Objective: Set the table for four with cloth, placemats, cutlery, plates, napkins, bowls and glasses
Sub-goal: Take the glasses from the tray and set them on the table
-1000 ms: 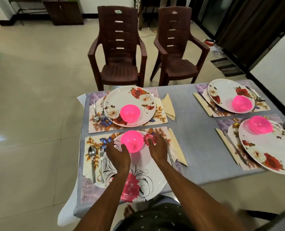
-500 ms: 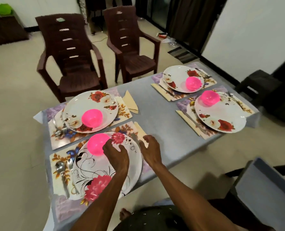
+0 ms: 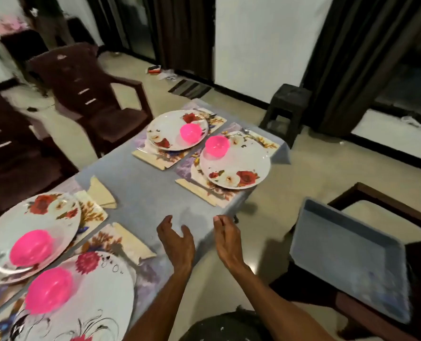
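A grey cloth covers the table. Four floral placemats carry plates, each with a pink bowl: the near left plate with its bowl, the plate behind it with a bowl, the far plate with a bowl, and the right plate with a bowl. Folded beige napkins lie beside the mats. My left hand and my right hand hover empty over the table's near edge, fingers relaxed.
Two dark brown plastic chairs stand at the table's far side. A grey tray rests on a seat at my right. A black stool stands beyond the table's right end. A person stands at the back left.
My hands left the near plate and bowl and moved right to the bare cloth near the table edge. My view swung right, bringing the grey tray and black stool into sight.
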